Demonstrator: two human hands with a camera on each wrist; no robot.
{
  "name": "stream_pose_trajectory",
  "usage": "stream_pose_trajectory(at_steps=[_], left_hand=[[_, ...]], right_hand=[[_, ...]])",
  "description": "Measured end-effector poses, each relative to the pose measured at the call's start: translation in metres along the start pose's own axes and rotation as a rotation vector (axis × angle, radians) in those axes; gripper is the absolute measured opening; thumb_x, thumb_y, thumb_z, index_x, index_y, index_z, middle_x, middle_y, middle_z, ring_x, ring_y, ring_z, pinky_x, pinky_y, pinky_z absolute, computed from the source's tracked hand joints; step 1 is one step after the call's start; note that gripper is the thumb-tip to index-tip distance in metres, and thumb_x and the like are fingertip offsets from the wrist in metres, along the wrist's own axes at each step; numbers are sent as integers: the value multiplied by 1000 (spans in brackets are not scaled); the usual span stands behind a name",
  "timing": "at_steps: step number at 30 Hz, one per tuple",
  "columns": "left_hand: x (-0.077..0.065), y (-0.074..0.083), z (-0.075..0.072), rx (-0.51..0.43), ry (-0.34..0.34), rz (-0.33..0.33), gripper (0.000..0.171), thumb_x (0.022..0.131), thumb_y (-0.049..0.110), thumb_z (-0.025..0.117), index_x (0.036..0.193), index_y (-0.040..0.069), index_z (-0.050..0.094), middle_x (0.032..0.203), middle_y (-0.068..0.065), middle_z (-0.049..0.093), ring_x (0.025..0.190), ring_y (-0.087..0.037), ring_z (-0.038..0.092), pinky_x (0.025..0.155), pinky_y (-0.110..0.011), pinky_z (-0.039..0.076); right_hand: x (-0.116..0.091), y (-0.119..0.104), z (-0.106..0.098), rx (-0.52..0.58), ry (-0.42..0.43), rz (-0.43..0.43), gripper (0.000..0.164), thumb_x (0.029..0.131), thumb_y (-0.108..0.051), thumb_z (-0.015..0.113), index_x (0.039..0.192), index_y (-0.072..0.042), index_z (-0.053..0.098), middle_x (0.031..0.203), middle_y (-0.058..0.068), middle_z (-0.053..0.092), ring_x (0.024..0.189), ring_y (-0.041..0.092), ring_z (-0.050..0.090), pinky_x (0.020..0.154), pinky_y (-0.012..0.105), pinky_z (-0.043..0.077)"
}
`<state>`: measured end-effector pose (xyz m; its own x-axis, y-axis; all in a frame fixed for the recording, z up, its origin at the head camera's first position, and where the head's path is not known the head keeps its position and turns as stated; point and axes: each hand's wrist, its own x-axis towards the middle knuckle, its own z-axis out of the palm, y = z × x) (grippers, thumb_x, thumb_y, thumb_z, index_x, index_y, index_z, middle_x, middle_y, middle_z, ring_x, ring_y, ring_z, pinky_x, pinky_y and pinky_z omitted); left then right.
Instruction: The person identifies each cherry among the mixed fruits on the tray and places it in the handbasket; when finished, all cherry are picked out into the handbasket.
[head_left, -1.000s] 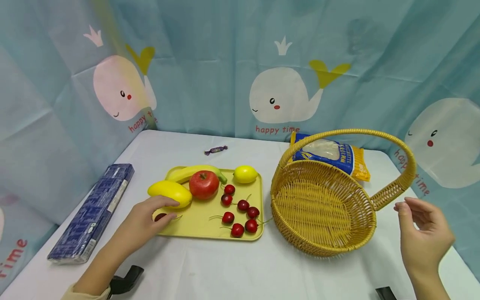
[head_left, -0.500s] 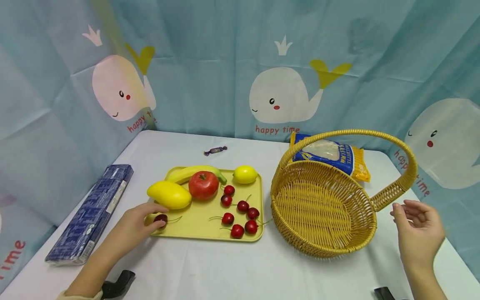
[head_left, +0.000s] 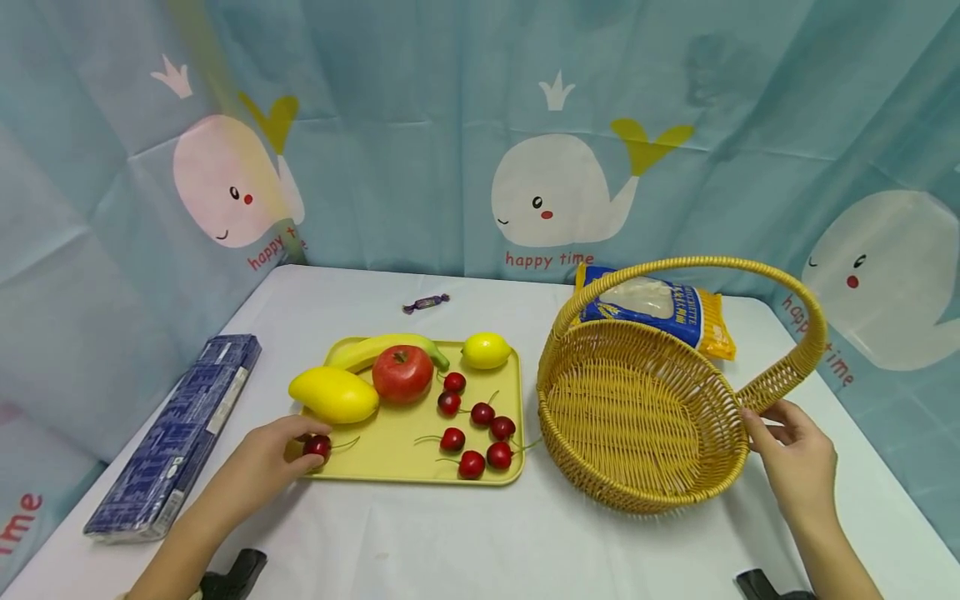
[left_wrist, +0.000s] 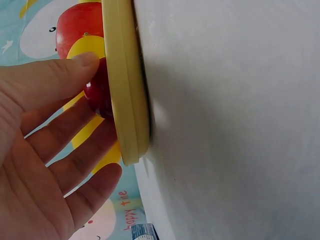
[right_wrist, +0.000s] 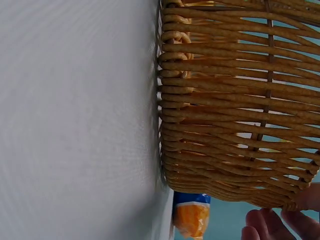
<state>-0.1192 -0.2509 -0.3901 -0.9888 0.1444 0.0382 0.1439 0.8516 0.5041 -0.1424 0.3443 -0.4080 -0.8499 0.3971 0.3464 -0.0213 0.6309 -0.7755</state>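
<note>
The left hand (head_left: pixel 258 458) held a dark red cherry (head_left: pixel 317 447) in its grip, pinched between thumb and fingers, at the lower left corner of a yellow tray (head_left: pixel 390 462) left of centre in the frame; the stem pointed right. At the right of the frame, the right hand (head_left: pixel 797 462) gripped the rim of a wicker basket (head_left: pixel 630 425), beside the foot of its arched handle. On the tray, a mango (head_left: pixel 335 395) lay just above the pinched cherry, with an apple (head_left: pixel 403 375) beside it, a banana (head_left: pixel 375 348) along the upper edge, a lemon (head_left: pixel 486 351) at the upper right corner and seven more cherries (head_left: pixel 482 414) on the right half. A blue pack (head_left: pixel 180 442) lay at the left of the desk (head_left: pixel 420 542), a wrapped candy (head_left: pixel 426 303) at upper centre, and a blue-and-yellow bag (head_left: pixel 686 318) behind the basket.
</note>
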Motion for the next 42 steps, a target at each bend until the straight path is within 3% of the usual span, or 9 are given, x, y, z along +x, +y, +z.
stream_pose_trajectory(at_steps=[4, 10, 22, 26, 29, 35, 38, 42], left_hand=[[0, -1, 1, 2, -16, -4, 38, 75, 12, 75, 111, 10, 65, 108, -10, 64, 99, -30, 57, 86, -55, 43], [-1, -3, 2, -1, -23, 2, 39, 74, 13, 76, 111, 10, 65, 107, -9, 64, 97, -28, 58, 85, -54, 44], [3, -1, 2, 20, -39, 7, 37, 73, 13, 77, 108, 10, 66, 104, -6, 64, 92, -24, 57, 84, -52, 46], [3, -1, 2, 22, -36, 10, 37, 73, 12, 77, 108, 10, 66, 103, -5, 64, 91, -23, 57, 83, -51, 46], [3, 0, 2, 12, -28, 15, 37, 73, 13, 77, 108, 11, 66, 102, -4, 64, 90, -22, 56, 83, -51, 47], [2, 6, -2, -35, -3, 53, 36, 73, 11, 77, 107, 11, 66, 103, -4, 65, 93, -24, 57, 85, -53, 44], [1, 11, -4, -45, 13, 79, 36, 73, 9, 77, 107, 11, 66, 104, -4, 65, 96, -25, 58, 87, -54, 44], [0, 20, -8, -49, 19, 109, 37, 73, 8, 77, 108, 12, 66, 103, -2, 65, 94, -23, 58, 86, -53, 45]], right_hand=[[1, 5, 2, -2, -52, 8, 45, 88, -30, 62, 122, -1, 55, 96, -11, 56, 70, -9, 57, 51, 16, 49], [-4, -23, -1, 6, -160, -1, 47, 92, -28, 56, 125, 5, 48, 89, -22, 50, 69, -11, 55, 51, 18, 50], [-7, -30, -2, -9, -153, 4, 46, 93, -24, 54, 129, 4, 45, 89, -19, 49, 67, -9, 54, 50, 18, 50], [-5, -18, 1, -5, -123, 8, 45, 91, -25, 56, 127, 1, 48, 93, -8, 53, 66, -7, 55, 48, 21, 50], [0, 5, 6, -7, -93, -2, 46, 90, -31, 59, 126, -4, 51, 94, -2, 54, 64, -5, 58, 45, 24, 50], [9, 45, 14, -27, -59, -11, 48, 87, -40, 60, 123, -9, 53, 95, -1, 55, 64, -1, 61, 46, 22, 51], [10, 49, 15, -28, -63, -5, 47, 87, -40, 60, 121, -9, 53, 97, 1, 55, 64, -1, 61, 46, 22, 51], [6, 35, 12, -16, -73, -6, 46, 87, -38, 61, 118, -6, 52, 95, 1, 56, 63, 0, 60, 45, 25, 51]])
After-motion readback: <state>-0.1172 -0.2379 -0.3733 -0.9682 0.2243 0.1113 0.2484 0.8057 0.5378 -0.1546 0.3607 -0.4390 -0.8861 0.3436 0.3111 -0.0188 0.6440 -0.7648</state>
